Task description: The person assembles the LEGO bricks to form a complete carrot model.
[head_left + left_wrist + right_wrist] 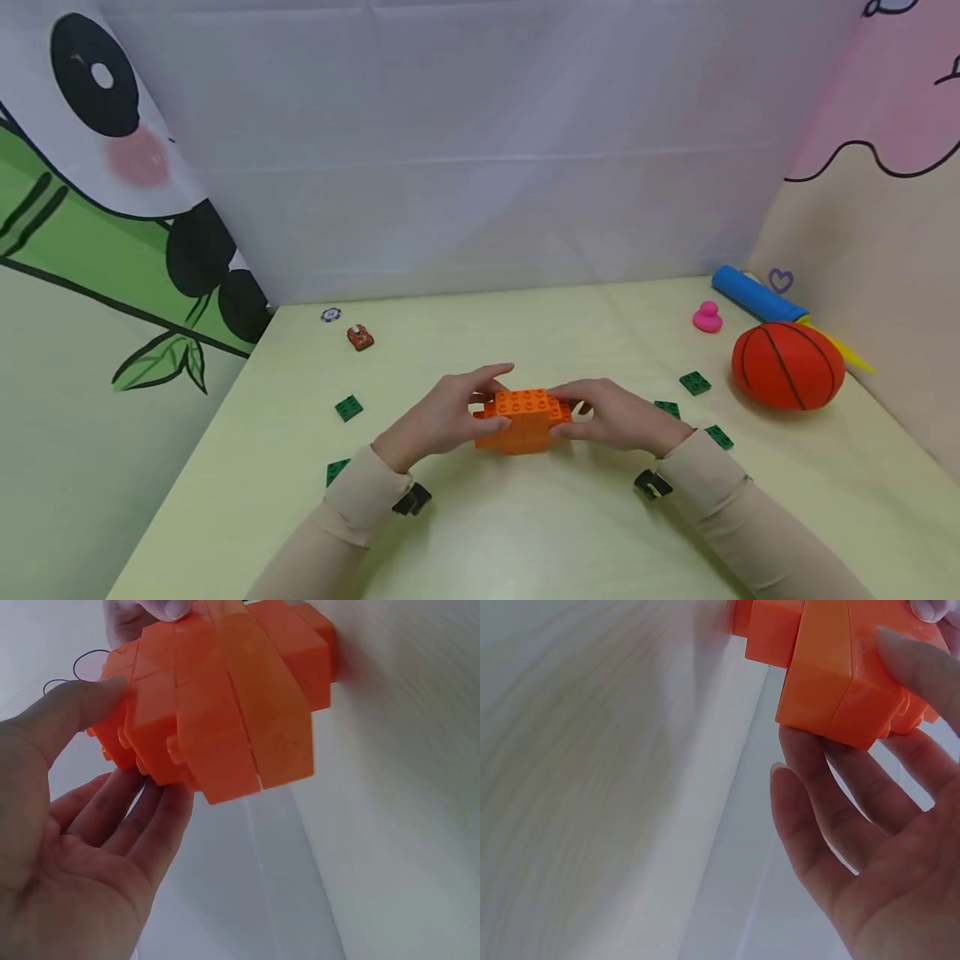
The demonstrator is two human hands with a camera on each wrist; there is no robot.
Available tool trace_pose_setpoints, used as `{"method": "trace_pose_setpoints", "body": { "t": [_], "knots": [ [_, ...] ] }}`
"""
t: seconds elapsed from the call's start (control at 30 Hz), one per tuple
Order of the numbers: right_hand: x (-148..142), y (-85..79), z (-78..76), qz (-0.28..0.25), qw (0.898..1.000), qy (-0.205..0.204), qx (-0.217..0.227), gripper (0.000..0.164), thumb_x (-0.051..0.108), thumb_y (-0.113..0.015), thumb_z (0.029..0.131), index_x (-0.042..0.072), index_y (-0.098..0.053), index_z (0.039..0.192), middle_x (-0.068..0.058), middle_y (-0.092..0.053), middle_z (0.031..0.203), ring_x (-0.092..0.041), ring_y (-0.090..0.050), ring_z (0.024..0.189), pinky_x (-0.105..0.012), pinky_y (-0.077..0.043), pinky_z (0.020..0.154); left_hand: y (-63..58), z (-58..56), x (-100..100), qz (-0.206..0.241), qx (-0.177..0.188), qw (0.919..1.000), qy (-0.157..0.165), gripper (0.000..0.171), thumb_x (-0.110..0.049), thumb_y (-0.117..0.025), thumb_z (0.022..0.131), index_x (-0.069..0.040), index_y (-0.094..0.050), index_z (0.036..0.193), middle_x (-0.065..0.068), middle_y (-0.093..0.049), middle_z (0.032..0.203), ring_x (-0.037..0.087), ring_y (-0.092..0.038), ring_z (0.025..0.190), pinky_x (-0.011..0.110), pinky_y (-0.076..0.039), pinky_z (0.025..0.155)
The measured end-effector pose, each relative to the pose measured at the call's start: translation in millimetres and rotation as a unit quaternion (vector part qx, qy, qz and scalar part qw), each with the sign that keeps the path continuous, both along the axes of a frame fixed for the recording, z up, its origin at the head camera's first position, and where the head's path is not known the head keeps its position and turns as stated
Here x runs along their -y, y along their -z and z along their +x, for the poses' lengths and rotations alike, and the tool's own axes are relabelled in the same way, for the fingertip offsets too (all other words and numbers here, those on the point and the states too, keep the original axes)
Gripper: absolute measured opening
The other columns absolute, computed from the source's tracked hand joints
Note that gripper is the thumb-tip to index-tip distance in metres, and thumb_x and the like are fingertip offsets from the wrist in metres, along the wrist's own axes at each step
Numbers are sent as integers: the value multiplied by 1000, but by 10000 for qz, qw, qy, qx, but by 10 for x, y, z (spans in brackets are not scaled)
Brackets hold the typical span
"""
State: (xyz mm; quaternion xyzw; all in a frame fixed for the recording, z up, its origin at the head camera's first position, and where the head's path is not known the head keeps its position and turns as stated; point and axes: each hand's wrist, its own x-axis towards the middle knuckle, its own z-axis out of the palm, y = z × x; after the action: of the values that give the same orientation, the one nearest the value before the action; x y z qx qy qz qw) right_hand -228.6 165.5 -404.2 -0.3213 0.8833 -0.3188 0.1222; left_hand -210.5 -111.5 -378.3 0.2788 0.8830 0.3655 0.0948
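A built-up block of orange toy bricks [521,432] stands in the middle of the table, with studs showing along its top. From its left side my left hand [453,412] grips it, thumb on the near face and fingers behind. My right hand [611,414] holds the opposite end the same way. In the left wrist view the orange bricks [210,697] widen in steps, and the left thumb [82,705] presses on the upper bricks. The right wrist view has the right fingers [840,787] against the far side of the bricks [821,675].
Small green bricks lie left [348,407] and right [695,383] of the hands. A red toy basketball [787,367], a blue cylinder [759,293] and a pink knobbed toy [707,317] are at the right. Back left are a small red car [360,337] and a round chip [331,314].
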Motion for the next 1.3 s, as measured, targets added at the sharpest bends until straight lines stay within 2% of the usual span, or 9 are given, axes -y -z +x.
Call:
{"method": "trace_pose_setpoints", "body": {
  "t": [0.13, 0.27, 0.5, 0.73, 0.87, 1.03, 1.2, 1.3],
  "knots": [
    [-26, -7, 0, 102, 9999, 32, -38, 56, 44, -71, 91, 14, -60, 137, 8, -65, 121, -11, -58, 101, -33, -52, 90, 4, 18, 118, -6, -89, 9999, -126, 72, -31, -76, 89, -21, -41, 152, -2, -65, 125, 17, -60, 119, 43, -46, 106],
    [-43, -19, 1, 107, 9999, 10, -71, 59, 44, -71, 91, 12, -59, 139, 6, -65, 124, -12, -58, 103, -35, -53, 91, 25, 76, 452, -228, -270, 9978, -558, 63, -31, -76, 89, -20, -50, 145, 4, -65, 128, 24, -60, 118, 46, -46, 104],
    [-65, -36, 5, -19, 9999, -36, -144, 58, 43, -71, 91, 10, -59, 138, 5, -65, 124, -13, -59, 104, -40, -53, 92, 176, 182, 1071, -818, -421, 9861, -1380, 56, -23, -74, 91, -10, -54, 142, 11, -64, 130, 31, -58, 120, 54, -46, 101],
    [-39, -21, 10, -36, 9999, -86, -99, 58, 44, -70, 92, 11, -59, 138, 6, -65, 123, -12, -59, 104, -38, -53, 92, 275, 315, 1526, -1223, -227, 9751, -1837, 56, -23, -74, 90, -4, -55, 139, 16, -62, 129, 37, -56, 119, 58, -46, 97],
    [-41, -9, 0, -10, 9999, -35, -104, 59, 45, -71, 91, 11, -59, 138, 6, -65, 123, -13, -59, 104, -40, -53, 93, 313, 371, 1679, -1512, 30, 9664, -2080, 54, -25, -75, 89, -3, -57, 136, 15, -63, 125, 36, -56, 116, 56, -48, 94],
    [-37, 9, -7, -16, 10000, -18, 5, 59, 45, -71, 91, 12, -59, 138, 6, -65, 124, -13, -58, 105, -40, -52, 93, 349, 426, 1761, -1660, 385, 9601, -2217, 55, -30, -75, 89, -2, -59, 133, 14, -64, 121, 33, -58, 111, 52, -51, 92],
    [-23, 23, -2, 8, 10000, -33, 50, 59, 45, -70, 91, 12, -58, 139, 6, -64, 124, -13, -58, 105, -37, -52, 93, 388, 513, 1795, -1548, 496, 9625, -2170, 61, -38, -79, 85, -5, -61, 133, 9, -65, 120, 30, -58, 112, 52, -49, 96],
    [-27, 22, 2, 14, 10000, -15, 18, 59, 45, -71, 91, 12, -59, 139, 6, -64, 124, -13, -58, 105, -37, -52, 93, 408, 552, 1806, -1447, 539, 9660, -2075, 63, -35, -84, 80, -6, -62, 132, 8, -66, 120, 28, -59, 112, 53, -48, 98]
  ]
}}
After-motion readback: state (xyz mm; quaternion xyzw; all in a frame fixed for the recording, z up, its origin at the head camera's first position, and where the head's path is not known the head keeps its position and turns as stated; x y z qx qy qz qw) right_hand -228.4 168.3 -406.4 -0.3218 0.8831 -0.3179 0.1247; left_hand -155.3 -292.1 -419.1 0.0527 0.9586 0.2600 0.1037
